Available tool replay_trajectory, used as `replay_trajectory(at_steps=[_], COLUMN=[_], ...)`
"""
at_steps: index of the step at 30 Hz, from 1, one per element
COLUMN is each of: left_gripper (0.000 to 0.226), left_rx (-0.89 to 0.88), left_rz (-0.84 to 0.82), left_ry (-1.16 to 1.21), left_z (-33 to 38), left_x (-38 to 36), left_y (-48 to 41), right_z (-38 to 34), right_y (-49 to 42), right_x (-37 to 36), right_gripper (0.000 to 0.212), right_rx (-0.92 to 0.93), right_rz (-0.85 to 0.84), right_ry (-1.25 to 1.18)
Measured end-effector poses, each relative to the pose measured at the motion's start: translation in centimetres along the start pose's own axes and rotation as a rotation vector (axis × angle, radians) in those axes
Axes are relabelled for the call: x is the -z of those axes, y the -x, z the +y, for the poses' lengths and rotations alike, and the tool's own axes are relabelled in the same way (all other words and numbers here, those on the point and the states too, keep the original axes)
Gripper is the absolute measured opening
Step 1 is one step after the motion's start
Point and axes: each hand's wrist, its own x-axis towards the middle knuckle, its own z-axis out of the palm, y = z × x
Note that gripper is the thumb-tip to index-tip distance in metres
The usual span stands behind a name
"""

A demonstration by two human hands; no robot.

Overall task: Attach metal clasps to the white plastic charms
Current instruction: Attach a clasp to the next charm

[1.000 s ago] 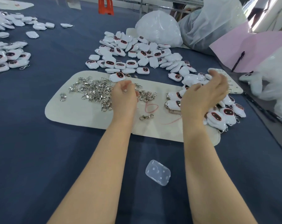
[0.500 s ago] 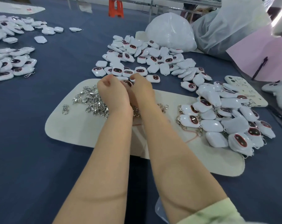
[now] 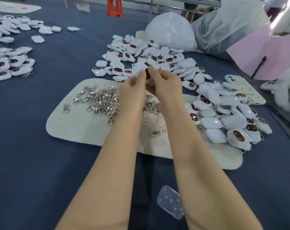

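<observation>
Brought back from the right edge of the blue-covered table (image 3: 32, 163), the right hand (image 3: 165, 87) is joined to the left hand (image 3: 132, 93), and a white plastic dark-faced charm (image 3: 147, 74) is pinched between both above the silver metal clasps (image 3: 101, 100), so another attachment is judged begun.

Both forearms bare, extended forward over cream mat (image 3: 71, 127), converging toward its far edge. Left hand (image 3: 132, 92), right hand (image 3: 167, 88) side by side above mat's far edge, nearly touching, backs up. Fingers of both curled inward, pinching one small charm (image 3: 147, 75) between them.
</observation>
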Motion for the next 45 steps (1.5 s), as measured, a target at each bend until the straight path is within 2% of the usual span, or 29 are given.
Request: replay_trajectory(at_steps=[3, 7, 9, 12, 15, 19, 21, 23, 25, 28, 30, 33, 38, 41, 45], left_gripper=[0.015, 0.01, 0.007, 0.007, 0.007, 0.031, 0.029, 0.022, 0.015, 0.01, 0.02, 0.026, 0.012, 0.005, 0.003], left_rx=[-0.028, -0.037, -0.048, -0.106, -0.201, -0.119, -0.084, -0.068, -0.063, -0.053, -0.04, -0.077, -0.259, -0.283, -0.273], left_rz=[-0.025, 0.033, 0.054, 0.098, 0.109, 0.039, -0.007, -0.046, -0.052, -0.037, -0.03, -0.009, -0.097, -0.129, -0.087], left_ry=[-0.016, -0.011, -0.019, -0.104, -0.115, 0.045, 0.063, 0.067, 0.07, 0.032, -0.049, -0.219, -0.395, -0.424, -0.417], left_z=[-0.6, -2.1, -2.5, -2.6, -2.6, -2.8, -2.6, -2.2, -2.0, -2.1, -2.3, -2.6, -2.4, -2.4, -2.5], left_x=[0.0, 0.9, 1.4, 2.0, 2.6, 2.8, 2.7, 2.5, 2.4, 2.6, 2.6, 2.5, 2.3, 2.2, 2.3], left_y=[1.1, 2.4, 2.7, 2.7, 2.7, 3.2, 3.3, 3.3, 3.1, 2.9, 2.7, 2.6, 3.2, 3.2, 3.0], right_z=[0.4, 2.1, 3.1, 3.8, 4.4, 5.0, 4.7, 4.0, 3.3, 2.7, 2.5, 2.3, 2.3, 2.3, 2.5], right_y=[2.1, 3.7, 4.1, 4.2, 4.0, 4.0, 4.1, 4.0, 3.8, 3.5, 3.5, 3.6, 3.9, 4.2, 4.5], right_x=[1.3, 2.9, 2.8, 2.3, 2.1, 1.7, 1.7, 2.0, 2.4, 3.1, 3.4, 3.5, 3.5, 3.2, 2.6], right_gripper=[0.036, 0.024, 0.034, 0.036, 0.027, 0.023, 0.02, 0.014, 0.012, 0.017, 0.019, 0.019, 0.015, 0.016, 0.017], right_rx=[0.088, 0.135, 0.145, 0.191, 0.246, 0.244, 0.237, 0.233, 0.154, -0.054, -0.097, -0.066, 0.104, 0.225, 0.319], right_rz=[-0.034, -0.052, -0.158, -0.247, -0.199, -0.094, 0.008, 0.141, 0.224, 0.213, 0.173, 0.134, 0.108, 0.073, 0.015], right_ry=[0.304, 0.701, 0.936, 1.069, 1.031, 0.974, 0.76, 0.435, 0.167, -0.221, -0.354, -0.323, 0.017, 0.154, 0.307])
